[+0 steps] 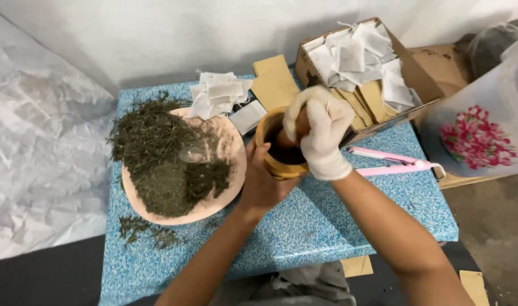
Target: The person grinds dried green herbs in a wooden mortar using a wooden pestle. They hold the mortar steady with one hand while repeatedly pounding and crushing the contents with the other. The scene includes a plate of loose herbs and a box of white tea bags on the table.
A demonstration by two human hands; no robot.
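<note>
Two hands are occupied on the blue surface (338, 226): the wooden mortar (281, 148) is gripped by the bare left hand (263, 184), while the pestle (300, 126) inside it is clenched by the gloved right hand (321, 133).

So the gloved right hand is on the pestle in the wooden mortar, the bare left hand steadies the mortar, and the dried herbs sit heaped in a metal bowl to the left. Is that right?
Not quite. The head view shows the dried herbs heaped on a flat pink plate, not in a metal bowl. The rest holds: the gloved right hand grips the pestle in the wooden mortar, and the bare left hand steadies it.
</note>
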